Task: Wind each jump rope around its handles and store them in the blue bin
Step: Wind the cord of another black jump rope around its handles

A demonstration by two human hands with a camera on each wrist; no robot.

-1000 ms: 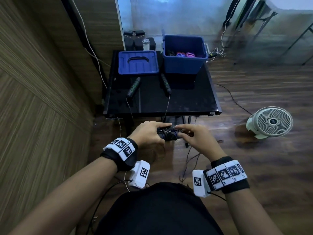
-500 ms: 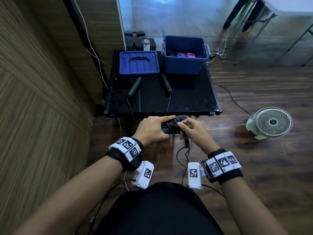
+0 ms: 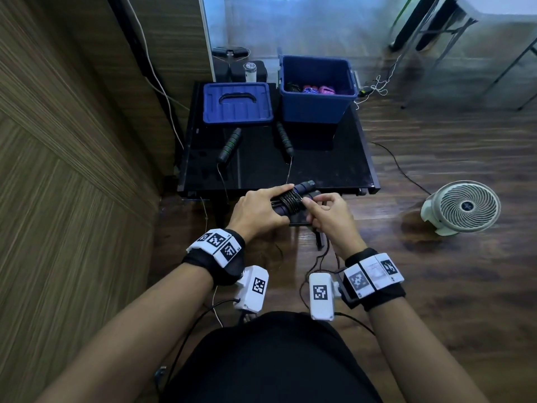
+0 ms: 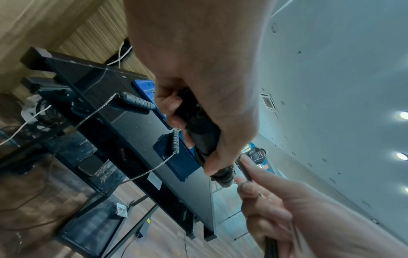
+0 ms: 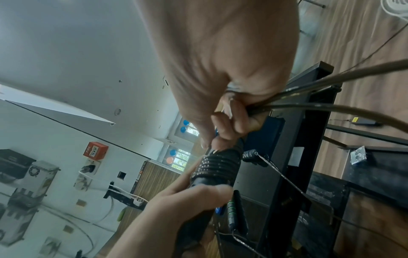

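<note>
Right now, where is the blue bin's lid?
In the head view the blue lid lies flat on the far left of the black table, just left of the open blue bin, with a green-banded rope handle in front of it.

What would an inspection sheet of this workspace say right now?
Surface: black table, glossy.
Job's things: blue bin open, wound ropes inside; second jump rope unwound, both handles on the table, cord hanging off the front edge; held jump rope partly wound round its paired handles.
Clutter: bin lid lying beside the bin.
Hands: left hand grips the handles; right hand pinches the cord at the coil.
Cables: loose cord hangs below the right hand; white cable down the wall; thin cables on the floor.
Surroundings: wood floor, white fan, panelled wall.
</note>
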